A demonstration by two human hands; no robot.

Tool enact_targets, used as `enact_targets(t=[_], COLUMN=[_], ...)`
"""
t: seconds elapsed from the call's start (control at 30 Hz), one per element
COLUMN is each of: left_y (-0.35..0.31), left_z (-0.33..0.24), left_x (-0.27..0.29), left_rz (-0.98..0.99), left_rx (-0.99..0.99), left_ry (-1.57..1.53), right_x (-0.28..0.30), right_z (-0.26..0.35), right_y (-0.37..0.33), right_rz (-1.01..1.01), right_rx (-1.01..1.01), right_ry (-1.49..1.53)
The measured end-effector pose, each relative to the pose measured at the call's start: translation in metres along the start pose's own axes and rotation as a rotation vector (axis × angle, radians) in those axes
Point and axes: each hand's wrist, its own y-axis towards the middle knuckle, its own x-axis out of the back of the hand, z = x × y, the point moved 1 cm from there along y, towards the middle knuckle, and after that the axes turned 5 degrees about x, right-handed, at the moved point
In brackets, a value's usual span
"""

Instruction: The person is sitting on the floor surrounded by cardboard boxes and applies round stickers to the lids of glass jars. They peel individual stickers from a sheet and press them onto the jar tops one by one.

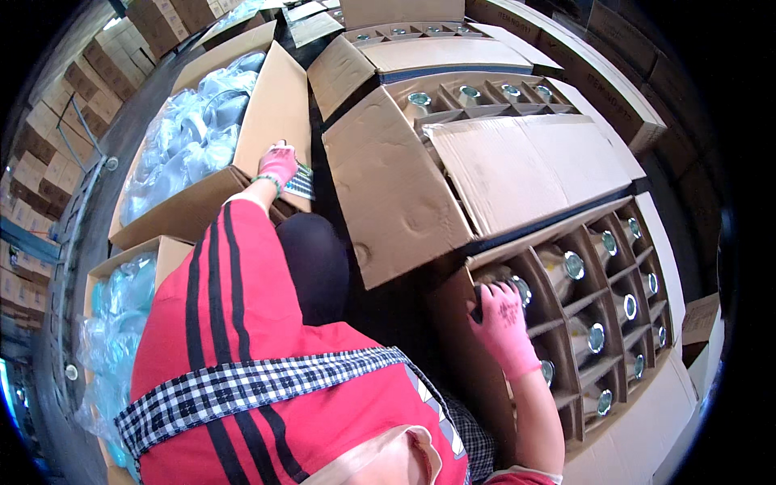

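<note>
My left hand (pixel 279 164), in a pink glove, is closed at the side of an open carton (pixel 279 101) at the left. A small sheet with coloured rows (pixel 301 183) shows against its palm side and appears gripped. My right hand (pixel 501 320), in a pink glove with dark fingertips, is over the near left compartments of a divided carton (pixel 558 303). Its bent fingers close around the top of a vessel (pixel 524 292) with a shiny silver rim; the fingers partly hide it. Several like vessels (pixel 596 338) stand upright in the other compartments.
Plastic-wrapped pale items (pixel 194 121) fill the left carton; teal wrapped ones (pixel 121 323) fill another below it. A second divided carton (pixel 396 194) stands beyond, a loose flap (pixel 517 166) over part of it. Stacked cartons (pixel 48 153) line the far left.
</note>
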Motion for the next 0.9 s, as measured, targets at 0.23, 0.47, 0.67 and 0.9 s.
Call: enact_targets(t=[0.23,0.47,0.67,0.9], left_y=[0.039,0.02,0.016,0.054], left_z=[0.073,0.197,0.331,0.287], left_x=[-0.006,-0.045,-0.088,-0.131], left_rz=[-0.006,-0.133,-0.051,0.185], left_rx=[-0.173,-0.298,-0.038,0.004], left_ry=[0.187,0.213,0.13,-0.043], right_x=[0.011,0.01,0.011,0.016], right_z=[0.013,0.016,0.014,0.012], right_y=[0.004,0.01,0.017,0.102], right_rz=[0.007,0.078,0.157,-0.159], right_rx=[-0.057,-0.146,-0.292,-0.428], right_ry=[-0.087,-0.029,-0.026,-0.168])
